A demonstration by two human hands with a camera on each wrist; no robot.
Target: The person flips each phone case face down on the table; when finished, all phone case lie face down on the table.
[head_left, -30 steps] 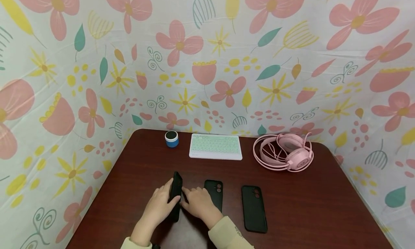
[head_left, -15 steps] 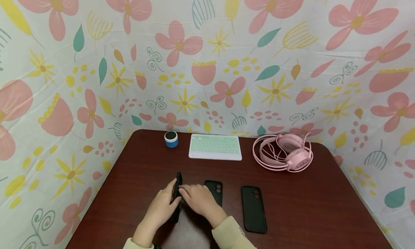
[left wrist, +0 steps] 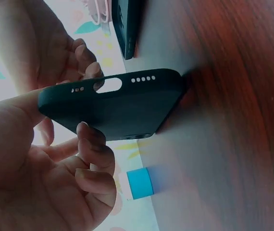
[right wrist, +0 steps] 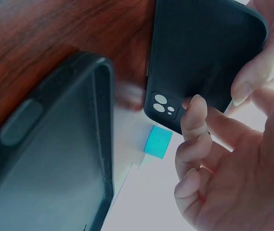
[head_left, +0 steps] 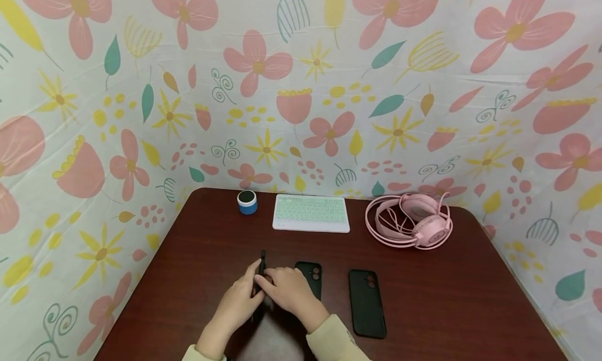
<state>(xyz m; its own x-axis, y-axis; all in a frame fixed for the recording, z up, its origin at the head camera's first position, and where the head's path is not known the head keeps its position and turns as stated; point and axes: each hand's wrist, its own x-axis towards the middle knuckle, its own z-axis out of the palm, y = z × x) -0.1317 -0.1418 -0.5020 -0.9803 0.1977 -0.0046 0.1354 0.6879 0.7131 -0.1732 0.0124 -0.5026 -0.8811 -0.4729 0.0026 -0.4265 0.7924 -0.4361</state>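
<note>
A black phone case (head_left: 262, 256) stands edge-on above the table between both hands, with light showing through its camera cutouts and bottom openings. My left hand (head_left: 237, 301) holds it near the bottom end, thumb on one side and fingers on the other. My right hand (head_left: 289, 290) is at its upper long edge, thumb over the rim and fingers against the inner face in the right wrist view. A second black phone case (head_left: 311, 273) lies partly hidden under my right forearm. Farther right, a third black phone case (head_left: 367, 303) lies flat.
A blue-and-white round speaker (head_left: 247, 202), a white keyboard (head_left: 310, 213) with pale green keys and pink headphones (head_left: 414, 220) line the back of the dark wooden table (head_left: 451, 298). Behind them hangs a flower-printed cloth (head_left: 301, 68).
The held case has turned until it looks thin and edge-on from above. My right hand has moved slightly up onto its edge, and my left has shifted a little right.
</note>
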